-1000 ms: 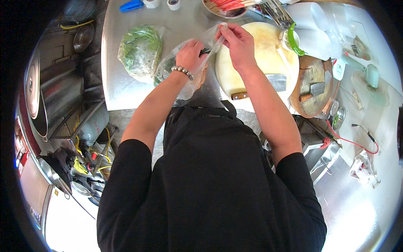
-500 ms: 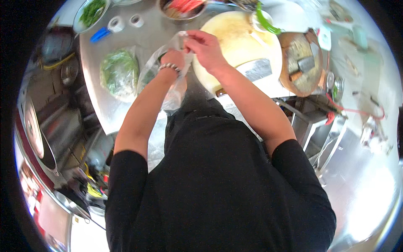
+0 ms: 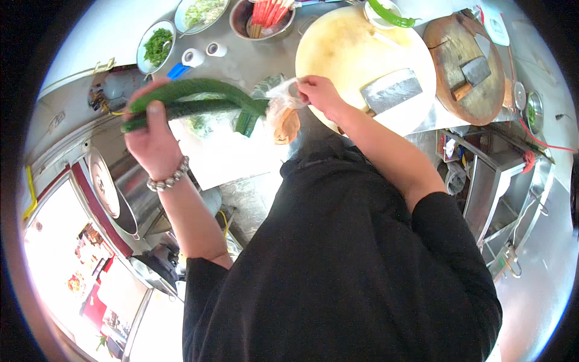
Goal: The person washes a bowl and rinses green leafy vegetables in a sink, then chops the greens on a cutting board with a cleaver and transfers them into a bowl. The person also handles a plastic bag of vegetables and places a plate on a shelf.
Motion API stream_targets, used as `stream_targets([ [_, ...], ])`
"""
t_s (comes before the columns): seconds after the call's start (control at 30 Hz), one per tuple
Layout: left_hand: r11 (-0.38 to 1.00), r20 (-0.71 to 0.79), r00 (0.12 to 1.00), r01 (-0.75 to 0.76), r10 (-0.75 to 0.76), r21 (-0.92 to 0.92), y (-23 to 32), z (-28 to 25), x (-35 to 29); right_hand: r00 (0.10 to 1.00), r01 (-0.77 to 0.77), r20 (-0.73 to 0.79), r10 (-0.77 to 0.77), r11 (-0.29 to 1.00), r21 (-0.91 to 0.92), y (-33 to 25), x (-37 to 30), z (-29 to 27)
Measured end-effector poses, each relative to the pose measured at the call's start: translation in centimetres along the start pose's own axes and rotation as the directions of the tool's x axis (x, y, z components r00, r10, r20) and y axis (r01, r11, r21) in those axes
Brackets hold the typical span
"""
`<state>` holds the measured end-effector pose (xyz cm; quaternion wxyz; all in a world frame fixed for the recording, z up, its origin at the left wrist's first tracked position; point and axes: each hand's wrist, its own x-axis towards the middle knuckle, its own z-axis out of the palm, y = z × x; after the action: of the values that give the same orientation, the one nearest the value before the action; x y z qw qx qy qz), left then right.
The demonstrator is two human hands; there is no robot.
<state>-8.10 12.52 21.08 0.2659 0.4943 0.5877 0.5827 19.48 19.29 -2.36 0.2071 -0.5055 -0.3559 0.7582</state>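
Raised at the left, my left hand (image 3: 149, 142) is wrapped round long, curved green cucumbers (image 3: 202, 88); a second dark green length runs below the upper one. Their far ends reach right, toward a thin clear plastic bag (image 3: 281, 96). A short green cucumber piece (image 3: 245, 124) shows by those ends, and whether it is joined to them I cannot tell. The fingers of my right hand (image 3: 319, 95) pinch the bag's edge beside the round cutting board. Something orange-brown (image 3: 287, 127) sits in or behind the lower part of the bag.
A cleaver (image 3: 392, 92) lies on the pale round board (image 3: 338, 48). Another cleaver (image 3: 475, 71) rests on a wooden board (image 3: 443, 42) at right. Bowls of chopped greens (image 3: 158, 48), pale chopped vegetable (image 3: 204, 12) and red-white sticks (image 3: 269, 13) stand at the back. Two white rolls (image 3: 193, 58) sit nearby.
My left hand has come out of the bag and swung left with the cucumbers in it. My right hand still grips the bag's edge. The whole view has shifted.
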Motion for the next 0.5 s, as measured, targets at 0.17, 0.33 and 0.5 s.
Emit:
stream_targets([
  [0.17,0.871,-0.447,0.778,0.254,-0.442,-0.42,0.9,9.2,3.3,0.997,-0.069,0.044,0.07,0.998,-0.013,3.6,-2.5,-1.8],
  [0.33,0.406,-0.005,0.617,0.512,-0.787,-0.757,-15.9,18.0,1.8,0.988,-0.099,0.115,0.101,0.995,-0.024,5.0,-4.5,-1.0],
  [0.5,0.231,0.026,0.358,0.654,-0.933,-0.72,-20.8,27.0,-2.4,0.993,-0.035,0.106,0.051,0.989,-0.146,3.6,-5.1,-0.9],
])
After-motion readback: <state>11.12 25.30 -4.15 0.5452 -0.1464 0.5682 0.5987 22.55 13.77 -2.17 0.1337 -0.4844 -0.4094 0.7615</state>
